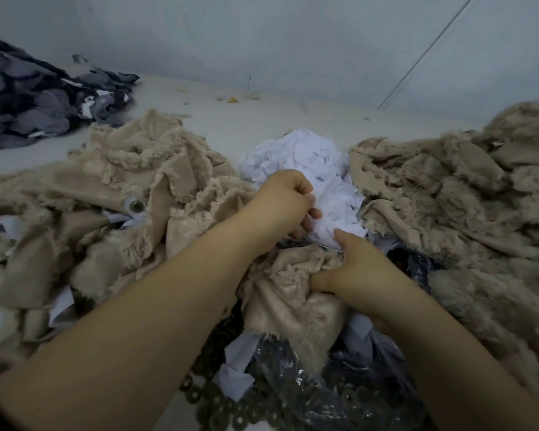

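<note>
Head view: the left hand [285, 200] clenches a wad of white scraps [336, 209], part of a white heap between two frayed beige fabric piles [122, 181]. Just below, the right hand [364, 269] grips a beige fabric bunch [287, 293], its thumb touching the white scraps. A clear plastic bag [339, 384] lies nearer, and dark grey cloth [28, 104] sits far left on the worktop [262, 119].

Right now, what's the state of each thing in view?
left hand, curled, pinching white scraps
right hand, gripping beige piece
white scraps, crumpled heap
beige piece, bunched, frayed
beige piles, loose, frayed
grey scraps, heaped apart
plastic bag, crumpled, between the forearms
</note>
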`<state>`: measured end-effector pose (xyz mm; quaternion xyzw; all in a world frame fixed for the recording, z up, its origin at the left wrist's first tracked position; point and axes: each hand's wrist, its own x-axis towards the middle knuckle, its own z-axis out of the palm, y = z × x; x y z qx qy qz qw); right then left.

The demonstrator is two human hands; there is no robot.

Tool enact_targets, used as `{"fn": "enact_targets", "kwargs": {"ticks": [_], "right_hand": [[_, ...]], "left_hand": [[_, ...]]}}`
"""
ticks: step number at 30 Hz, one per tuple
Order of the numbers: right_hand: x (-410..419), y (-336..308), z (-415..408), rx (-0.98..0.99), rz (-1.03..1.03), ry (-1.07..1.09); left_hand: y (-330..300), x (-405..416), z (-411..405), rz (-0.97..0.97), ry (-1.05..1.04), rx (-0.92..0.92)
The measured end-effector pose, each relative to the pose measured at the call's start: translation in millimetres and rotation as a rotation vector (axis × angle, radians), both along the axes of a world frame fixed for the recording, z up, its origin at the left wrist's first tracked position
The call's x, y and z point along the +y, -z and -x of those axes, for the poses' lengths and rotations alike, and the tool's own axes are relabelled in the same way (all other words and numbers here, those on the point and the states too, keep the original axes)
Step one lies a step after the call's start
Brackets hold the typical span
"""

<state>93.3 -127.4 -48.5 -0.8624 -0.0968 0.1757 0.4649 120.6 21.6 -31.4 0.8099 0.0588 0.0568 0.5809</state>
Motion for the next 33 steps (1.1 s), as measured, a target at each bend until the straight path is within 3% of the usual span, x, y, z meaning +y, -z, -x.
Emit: {"fn": "enact_targets", "kwargs": {"ticks": [4,8,13,17,21,26,33], "right_hand": [[0,3,-2,-0.007,0.022,0.010],[1,2,-3,0.015,0.017,0.016],[2,1,-2,0.032,0.047,0.020],[2,0,1,0.033,0.033,0.026],[2,1,0,0.037,0.041,0.030],[2,-4,3,-0.047,0.119,0.017],[1,-14,13,-0.202,-0.038,-0.027]], "left_hand": [[-7,2,8,0.202,0.017,-0.016],[-13,8,19,0.274,0.038,-0.013],[-14,13,32,0.584,0.028,-0.011],[-14,15,32,0.625,-0.029,-0.038],[-9,19,33,0.586,-0.071,-0.110],[5,17,31,0.417,-0.118,-0.069],[11,15,27,0.166,-0.132,-0.096]]}}
